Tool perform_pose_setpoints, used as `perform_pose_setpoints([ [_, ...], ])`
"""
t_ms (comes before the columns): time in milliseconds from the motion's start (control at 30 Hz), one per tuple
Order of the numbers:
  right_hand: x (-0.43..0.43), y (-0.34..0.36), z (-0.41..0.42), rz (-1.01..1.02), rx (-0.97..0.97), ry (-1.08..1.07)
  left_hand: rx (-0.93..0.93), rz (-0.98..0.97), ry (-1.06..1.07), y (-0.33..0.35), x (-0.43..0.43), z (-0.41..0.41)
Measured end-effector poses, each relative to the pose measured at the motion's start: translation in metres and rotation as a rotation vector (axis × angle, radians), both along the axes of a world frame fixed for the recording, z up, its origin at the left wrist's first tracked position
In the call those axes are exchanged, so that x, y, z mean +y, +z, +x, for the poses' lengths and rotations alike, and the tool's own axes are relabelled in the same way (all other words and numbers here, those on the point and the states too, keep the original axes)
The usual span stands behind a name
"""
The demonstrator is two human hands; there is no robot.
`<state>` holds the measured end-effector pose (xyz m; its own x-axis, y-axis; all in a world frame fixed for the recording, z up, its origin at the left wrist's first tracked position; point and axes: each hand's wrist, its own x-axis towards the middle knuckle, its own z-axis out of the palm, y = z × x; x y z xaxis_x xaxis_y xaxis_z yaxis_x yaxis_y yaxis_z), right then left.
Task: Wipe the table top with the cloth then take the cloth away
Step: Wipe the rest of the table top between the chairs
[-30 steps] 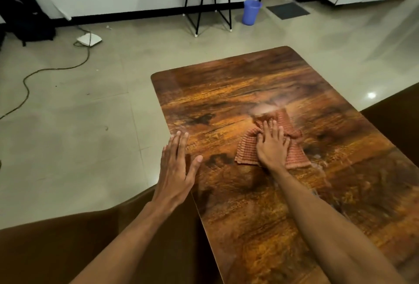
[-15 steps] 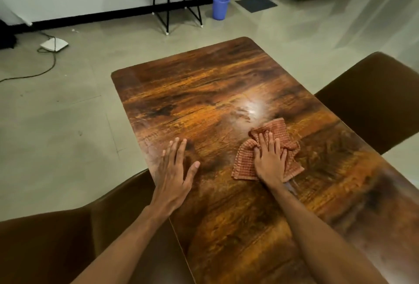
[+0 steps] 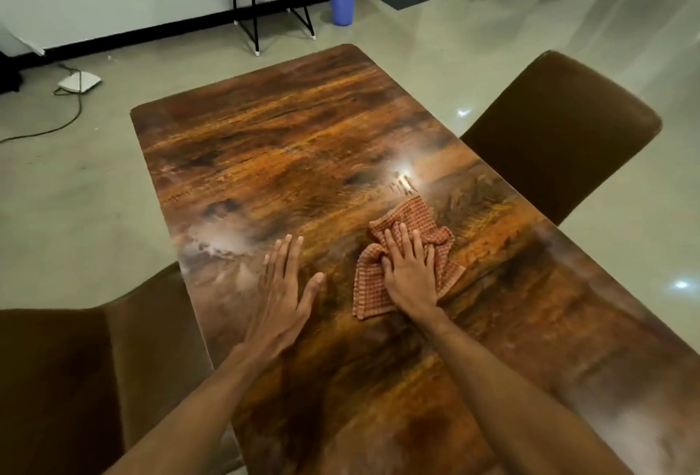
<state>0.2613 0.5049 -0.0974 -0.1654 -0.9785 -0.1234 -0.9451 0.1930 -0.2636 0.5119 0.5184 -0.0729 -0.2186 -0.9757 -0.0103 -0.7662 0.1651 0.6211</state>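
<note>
R hand (image 3: 411,271) flat, fingers straight, pressing checked cloth (image 3: 407,262) on table (image 3: 288,156), L hand (image 3: 286,287) flat beside it

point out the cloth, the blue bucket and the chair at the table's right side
cloth (image 3: 411,215): head view, on its bare far corner, checked fabric.
blue bucket (image 3: 342,6): head view, on its side wall.
chair (image 3: 560,133): head view, on the middle of the brown backrest.

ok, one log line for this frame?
phase: wiping | right hand: flat, pressing cloth on table top | left hand: flat on table top, apart from cloth | cloth removal: not yet done
</note>
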Motion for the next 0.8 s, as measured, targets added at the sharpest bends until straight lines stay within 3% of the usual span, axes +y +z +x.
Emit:
perform_pose_setpoints([
  [133,0.063,-0.016,0.067,-0.001,-0.086,0.505,-0.040,-0.010,0.047,-0.002,0.027,-0.024],
  [200,0.073,-0.016,0.062,-0.008,-0.098,0.647,-0.045,-0.020,0.047,0.001,0.034,-0.032],
  [267,0.058,-0.014,0.028,-0.017,-0.074,0.564,-0.046,-0.013,0.061,0.007,0.039,-0.032],
  [433,0.022,-0.003,-0.032,0.024,-0.019,0.094,-0.006,0.012,0.148,0.008,0.053,-0.004],
  [500,0.023,-0.001,0.010,0.041,-0.045,0.162,-0.003,0.021,0.183,0.005,0.058,0.008],
  [633,0.057,-0.013,0.127,0.060,-0.028,0.836,-0.024,0.003,0.257,-0.002,0.064,0.031],
  [667,0.055,-0.013,0.134,0.054,-0.031,0.913,-0.022,-0.009,0.272,-0.004,0.065,0.036],
  [733,0.019,-0.011,0.121,0.056,-0.041,0.828,0.004,-0.008,0.292,-0.006,0.068,0.046],
  [800,-0.024,-0.001,0.095,0.091,-0.046,0.585,0.030,-0.006,0.318,-0.009,0.071,0.054],
])
